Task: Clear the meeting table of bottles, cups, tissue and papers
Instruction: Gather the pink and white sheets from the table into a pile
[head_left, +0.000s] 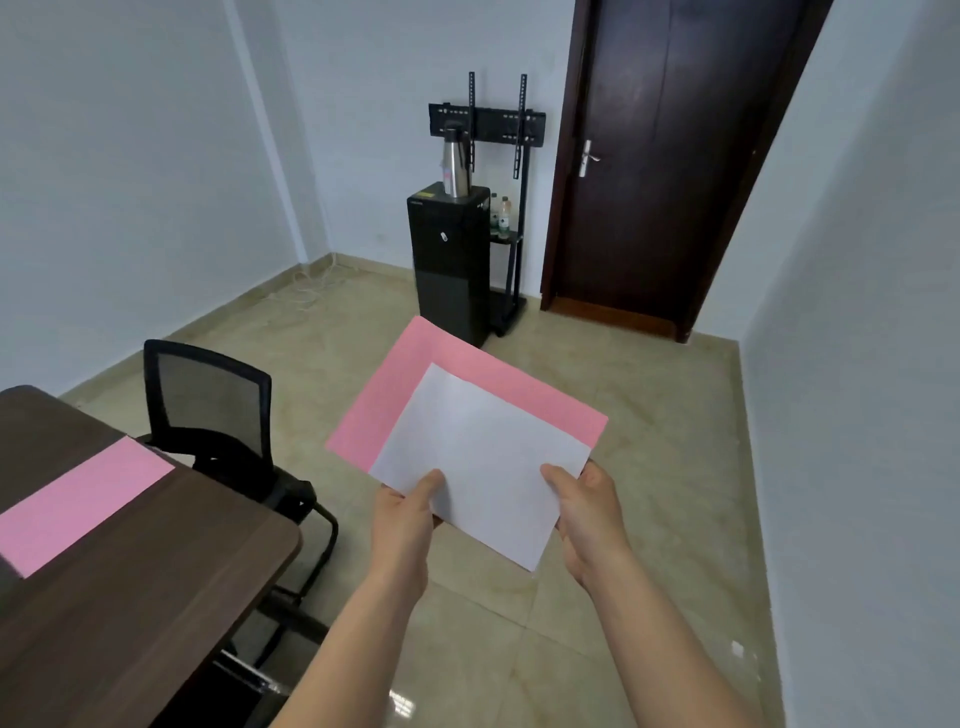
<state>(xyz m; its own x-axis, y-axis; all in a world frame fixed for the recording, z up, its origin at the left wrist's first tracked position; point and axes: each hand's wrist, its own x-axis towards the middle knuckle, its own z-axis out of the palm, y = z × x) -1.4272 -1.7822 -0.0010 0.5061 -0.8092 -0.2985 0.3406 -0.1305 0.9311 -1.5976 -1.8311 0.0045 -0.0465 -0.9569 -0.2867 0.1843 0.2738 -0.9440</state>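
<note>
Over tiled floor (649, 415) beside the meeting table (156, 597), the left hand (405, 514) and right hand (587, 514) are pinching the near edge of a white sheet (483, 457) lying on a pink sheet (395, 389). The pink one is risking sliding free. Another pink paper (78, 504) is lying on the table, easily forgotten. No bin is showing; a far shelf (506, 238) is holding what seem to be bottles (501, 213).

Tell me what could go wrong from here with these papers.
1. The left hand and right hand pinch only the near edge of the white sheet, which lies askew on the held pink sheet. The loose stack may slide apart and drop to the floor.
2. A second pink sheet lies on the table, off to the side of the view. It might get left behind.
</note>
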